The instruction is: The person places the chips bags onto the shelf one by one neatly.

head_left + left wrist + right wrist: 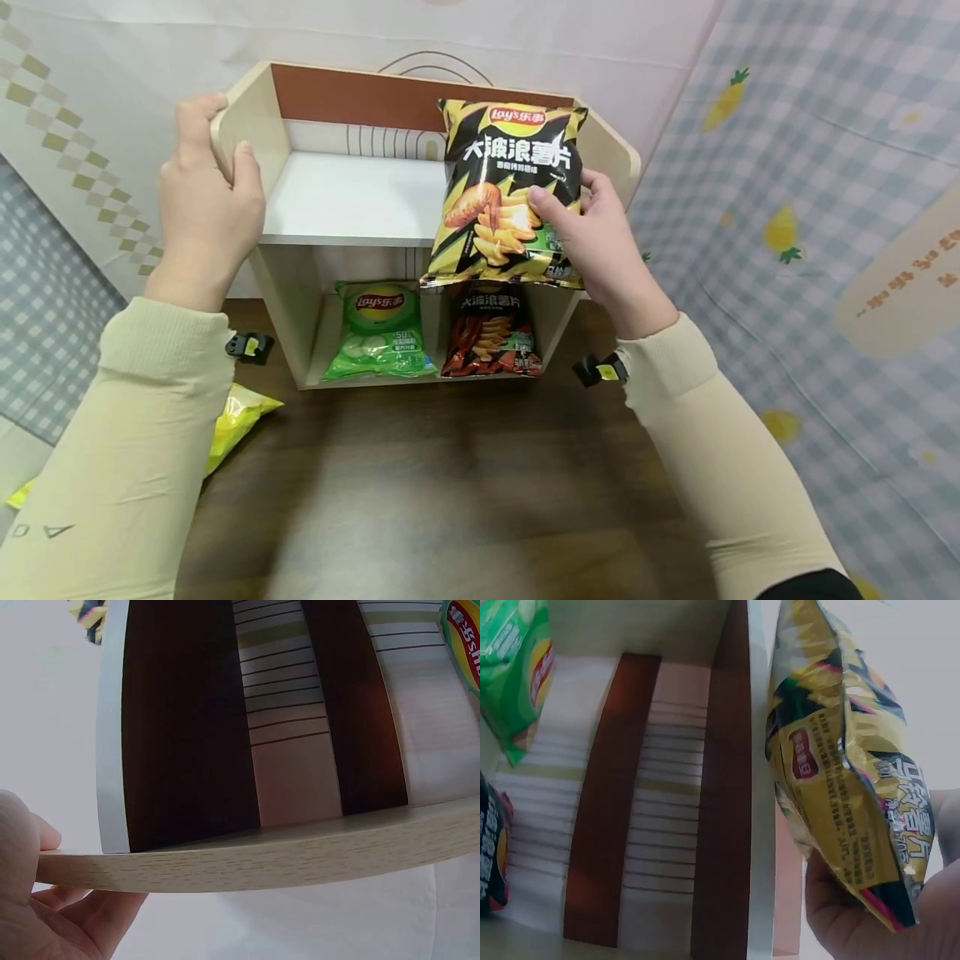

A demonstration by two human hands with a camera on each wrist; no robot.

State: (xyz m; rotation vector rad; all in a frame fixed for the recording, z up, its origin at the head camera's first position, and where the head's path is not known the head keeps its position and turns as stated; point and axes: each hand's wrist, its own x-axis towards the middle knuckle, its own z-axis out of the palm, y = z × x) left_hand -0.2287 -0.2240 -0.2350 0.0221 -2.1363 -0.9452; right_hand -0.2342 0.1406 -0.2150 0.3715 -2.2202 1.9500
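Note:
My right hand (600, 237) pinches the right side of a black and yellow chip bag (510, 196), thumb on its front and fingers behind. The bag stands upright at the right end of the white upper shelf (352, 196), overlapping its front edge in the head view. In the right wrist view the chip bag (847, 772) shows its gold side next to the shelf edge. My left hand (210, 183) grips the left side panel (255, 117) of the small shelf unit, thumb inside and fingers outside; the left wrist view shows the hand (45, 900) around that panel's edge.
Below, a green chip bag (381, 329) stands at the left and a dark red chip bag (491, 333) at the right. A yellow bag (236, 421) lies on the brown floor (420, 492), partly behind my left sleeve. Patterned cloth (810, 167) hangs at the right.

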